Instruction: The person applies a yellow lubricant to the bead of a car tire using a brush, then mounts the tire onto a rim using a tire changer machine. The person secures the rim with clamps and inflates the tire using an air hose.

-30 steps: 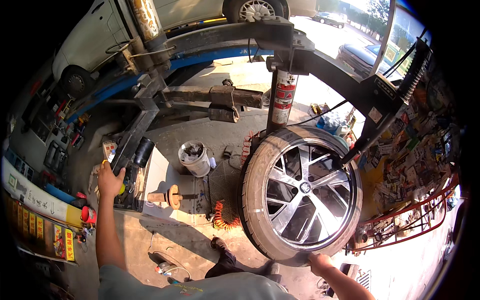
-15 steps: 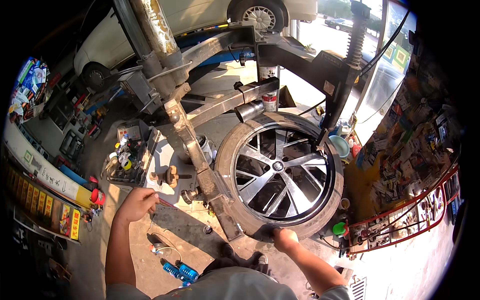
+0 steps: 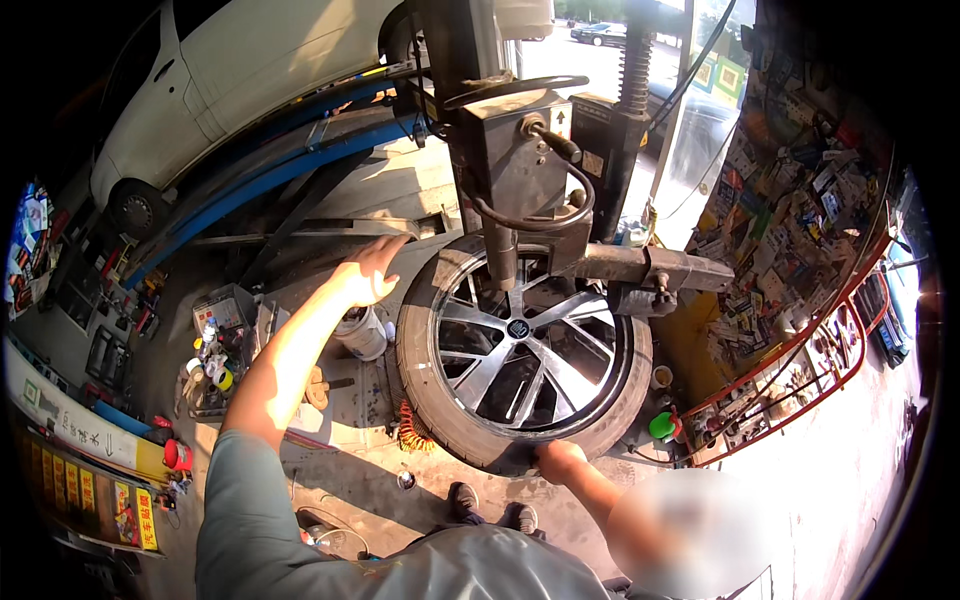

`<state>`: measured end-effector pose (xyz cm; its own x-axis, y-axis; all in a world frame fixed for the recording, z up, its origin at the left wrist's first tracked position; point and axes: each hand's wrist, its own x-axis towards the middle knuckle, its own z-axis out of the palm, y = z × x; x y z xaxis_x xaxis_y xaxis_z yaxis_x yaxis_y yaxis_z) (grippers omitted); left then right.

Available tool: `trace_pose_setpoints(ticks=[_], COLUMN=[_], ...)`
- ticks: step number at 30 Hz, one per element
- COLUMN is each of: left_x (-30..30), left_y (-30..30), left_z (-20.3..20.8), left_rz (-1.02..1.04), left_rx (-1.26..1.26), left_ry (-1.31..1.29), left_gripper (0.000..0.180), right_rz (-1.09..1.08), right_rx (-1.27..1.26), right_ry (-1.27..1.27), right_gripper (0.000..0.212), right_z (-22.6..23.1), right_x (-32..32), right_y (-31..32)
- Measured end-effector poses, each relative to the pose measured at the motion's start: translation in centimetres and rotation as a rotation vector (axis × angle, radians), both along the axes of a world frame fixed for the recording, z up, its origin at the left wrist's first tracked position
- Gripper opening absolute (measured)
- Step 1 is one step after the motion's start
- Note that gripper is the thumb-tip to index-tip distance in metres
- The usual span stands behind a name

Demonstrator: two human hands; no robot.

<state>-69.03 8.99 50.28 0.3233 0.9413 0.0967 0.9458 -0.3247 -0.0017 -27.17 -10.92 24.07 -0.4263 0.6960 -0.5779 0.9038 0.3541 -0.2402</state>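
A wheel with a black-and-silver spoked alloy rim and a dusty tyre lies flat in front of me. My right hand is closed on the tyre's near edge, its fingertips partly hidden. To the left of the tyre, my left hand is raised with fingers stretched out and holds nothing. The tyre changer's arm, with its grey box and black-handled lever, stands over the far part of the wheel. A horizontal bar reaches right from it across the far rim.
A white bucket and a coiled orange hose lie left of the tyre. Farther left is a tray of bottles. A red-framed rack stands right. Behind, a white car is on a blue lift.
The tyre changer's arm has swung from the left to over the wheel. My left hand has moved forward and its fingers have opened. My right hand stays at the tyre's near edge.
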Motion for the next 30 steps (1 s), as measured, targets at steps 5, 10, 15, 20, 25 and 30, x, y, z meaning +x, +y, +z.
trace_pose_setpoints(ticks=[5, 10, 15, 20, 25, 30], left_x=[5.9, 17.2, 18.6, 19.4, 8.8, -2.5], left_y=[12.7, 21.8, 29.9, 22.7, 15.2, -2.5], left_z=[-0.7, 0.9, -2.2, 1.1, 3.0, 0.6], left_rz=[-0.293, -0.336, -0.391, -0.306, -0.218, -0.116], left_rx=[0.086, -0.002, -0.051, 0.021, -0.006, 0.148], left_ry=[-0.070, 0.176, 0.420, 0.510, 0.270, -0.021], left_gripper=[0.093, 0.038, 0.043, 0.049, 0.071, 0.076], right_rz=[-0.098, -0.243, -0.301, -0.306, -0.273, -0.239], right_rx=[0.015, 0.039, 0.041, 0.005, 0.007, 0.001], right_ry=[-0.031, -0.066, -0.075, -0.075, -0.043, 0.033], right_gripper=[0.028, 0.028, 0.025, 0.026, 0.026, 0.026], right_z=[-0.3, 0.1, 1.2, 1.1, 0.5, 1.2], right_x=[-0.6, 0.1, -1.3, -0.2, -0.7, -0.4], right_y=[0.0, -2.5, -2.0, -2.4, -1.2, -0.7])
